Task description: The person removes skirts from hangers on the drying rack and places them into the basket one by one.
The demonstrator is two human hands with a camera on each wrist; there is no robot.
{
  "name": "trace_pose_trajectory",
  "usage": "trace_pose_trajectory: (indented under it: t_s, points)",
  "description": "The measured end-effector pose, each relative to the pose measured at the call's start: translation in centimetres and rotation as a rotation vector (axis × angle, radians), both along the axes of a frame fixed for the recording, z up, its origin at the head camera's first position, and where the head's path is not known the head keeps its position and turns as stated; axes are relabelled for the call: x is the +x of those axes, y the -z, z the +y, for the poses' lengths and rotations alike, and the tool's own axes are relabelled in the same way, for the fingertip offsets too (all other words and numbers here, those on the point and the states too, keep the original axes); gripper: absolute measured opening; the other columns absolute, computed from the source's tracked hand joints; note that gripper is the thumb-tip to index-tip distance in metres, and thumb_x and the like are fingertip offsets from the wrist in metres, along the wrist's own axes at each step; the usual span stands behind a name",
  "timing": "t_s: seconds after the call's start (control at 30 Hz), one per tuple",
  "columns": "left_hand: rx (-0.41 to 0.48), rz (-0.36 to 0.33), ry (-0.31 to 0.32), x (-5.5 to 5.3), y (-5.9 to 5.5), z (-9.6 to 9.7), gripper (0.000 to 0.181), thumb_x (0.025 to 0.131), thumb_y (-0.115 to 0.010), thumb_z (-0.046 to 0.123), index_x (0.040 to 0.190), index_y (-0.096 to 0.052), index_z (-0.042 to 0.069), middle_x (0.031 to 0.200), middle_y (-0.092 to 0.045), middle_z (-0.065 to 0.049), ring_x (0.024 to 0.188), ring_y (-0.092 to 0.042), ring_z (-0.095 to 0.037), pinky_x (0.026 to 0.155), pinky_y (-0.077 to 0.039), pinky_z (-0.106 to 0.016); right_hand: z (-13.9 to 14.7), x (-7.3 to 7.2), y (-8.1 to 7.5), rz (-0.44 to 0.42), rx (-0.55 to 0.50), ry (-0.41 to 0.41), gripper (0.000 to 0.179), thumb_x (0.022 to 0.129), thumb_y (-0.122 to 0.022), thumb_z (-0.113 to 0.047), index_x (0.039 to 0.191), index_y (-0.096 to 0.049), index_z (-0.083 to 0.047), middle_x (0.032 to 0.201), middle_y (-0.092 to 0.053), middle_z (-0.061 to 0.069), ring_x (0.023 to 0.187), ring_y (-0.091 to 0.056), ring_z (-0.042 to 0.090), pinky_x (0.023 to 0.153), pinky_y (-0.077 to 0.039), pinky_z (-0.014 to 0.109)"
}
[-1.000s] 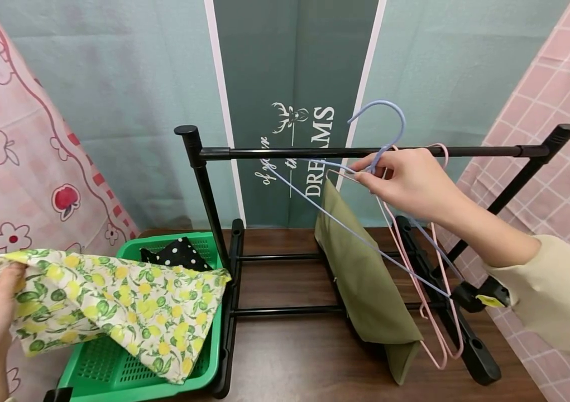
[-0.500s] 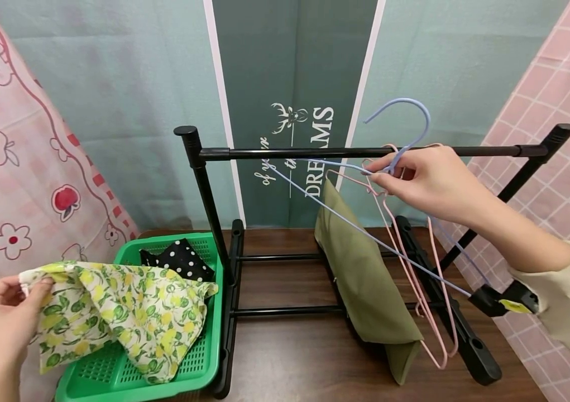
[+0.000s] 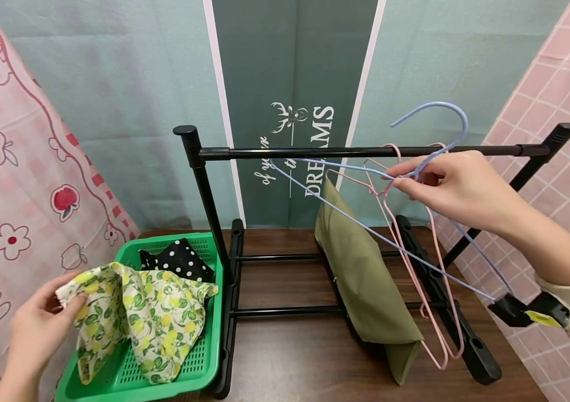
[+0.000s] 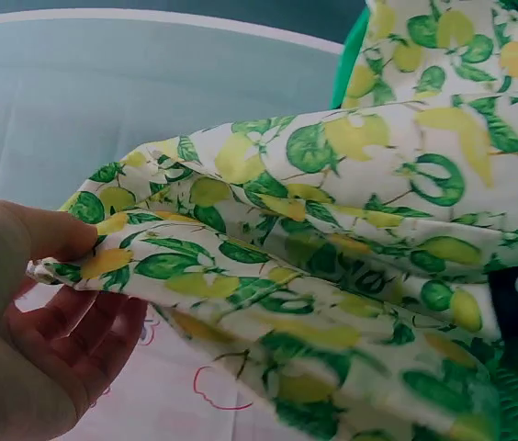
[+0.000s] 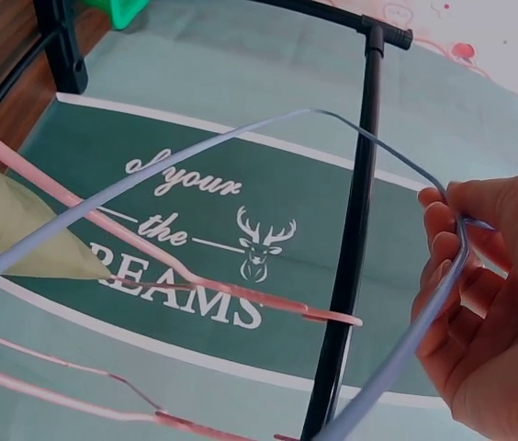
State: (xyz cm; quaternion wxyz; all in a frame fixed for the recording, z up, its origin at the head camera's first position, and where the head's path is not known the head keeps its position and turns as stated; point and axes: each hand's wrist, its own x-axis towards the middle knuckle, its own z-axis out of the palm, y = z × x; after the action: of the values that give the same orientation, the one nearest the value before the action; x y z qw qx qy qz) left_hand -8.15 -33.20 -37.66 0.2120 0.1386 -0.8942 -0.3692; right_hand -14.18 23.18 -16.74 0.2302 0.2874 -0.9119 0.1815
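Note:
My left hand (image 3: 43, 318) pinches one edge of a lemon-print cloth (image 3: 169, 324) between thumb and fingers; the cloth's far part rests in a green basket (image 3: 212, 346). In the left wrist view the cloth (image 4: 332, 156) stretches in folds away from the left hand (image 4: 48, 312). My right hand (image 3: 460, 187) grips a blue hanger (image 3: 340, 212) at the neck below its hook, in front of the rack's bar. The right wrist view has the right hand (image 5: 498, 294) with its fingers curled round the blue hanger wire (image 5: 195, 147). Nothing hangs on that hanger.
A black rack (image 3: 295, 153) stands on the wooden table (image 3: 285, 357). Pink hangers (image 3: 415, 285) hang at its right, one bearing an olive-green cloth (image 3: 365, 279). A black polka-dot cloth (image 3: 181, 259) lies in the basket's far end. Printed curtains (image 3: 129, 111) surround the table.
The right hand has moved to the right with the blue hanger. My left hand has moved right and down toward the basket, so the lemon-print cloth bunches and sags more into it.

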Motion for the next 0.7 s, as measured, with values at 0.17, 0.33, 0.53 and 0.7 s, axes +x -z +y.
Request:
trace_pose_trajectory:
  t_s: [0.17,0.33,0.53,0.7]
  points:
    - [-0.11,0.044,0.112,-0.1,0.7,1.0,0.026,0.082,-0.068,0.009,0.108,-0.066,0.006,0.079,-0.053,0.023,0.061,-0.046,0.012,0.046,-0.042,-0.013,0.9,0.3,0.2,0.036,0.003,-0.011,0.043,0.081,-0.069,-0.01,0.047,-0.047,-0.023,0.094,-0.059,-0.037,0.038,-0.017,0.0,0.037,-0.017,0.015]
    - [-0.186,0.019,0.167,-0.6,1.8,2.1,0.024,0.08,-0.07,0.007,0.104,-0.067,0.007,0.085,-0.065,-0.006,0.064,-0.044,0.019,0.045,-0.044,-0.017,1.5,1.1,0.0,0.028,-0.011,0.009,0.022,0.08,-0.07,-0.007,0.067,-0.07,-0.025,0.078,-0.057,-0.036,0.038,-0.02,-0.001,0.036,-0.019,0.015]
    - [-0.194,-0.093,0.268,-0.7,2.4,3.3,0.03,0.082,-0.069,0.015,0.111,-0.065,0.01,0.089,-0.066,-0.017,0.065,-0.055,0.001,0.045,-0.042,-0.022,2.5,1.6,0.1,0.062,-0.017,-0.024,0.024,0.075,-0.071,0.0,0.091,-0.074,-0.018,0.049,-0.036,-0.017,0.04,-0.023,-0.002,0.038,-0.019,0.015]
    - [-0.193,-0.215,0.34,-0.9,3.0,4.1,0.038,0.084,-0.068,0.025,0.119,-0.061,0.013,0.097,-0.064,-0.017,0.061,-0.053,-0.011,0.045,-0.038,-0.025,3.5,1.7,0.2,0.07,-0.035,-0.062,0.026,0.074,-0.07,0.004,0.091,-0.074,-0.016,0.057,-0.044,-0.017,0.042,-0.025,-0.002,0.038,-0.019,0.014]
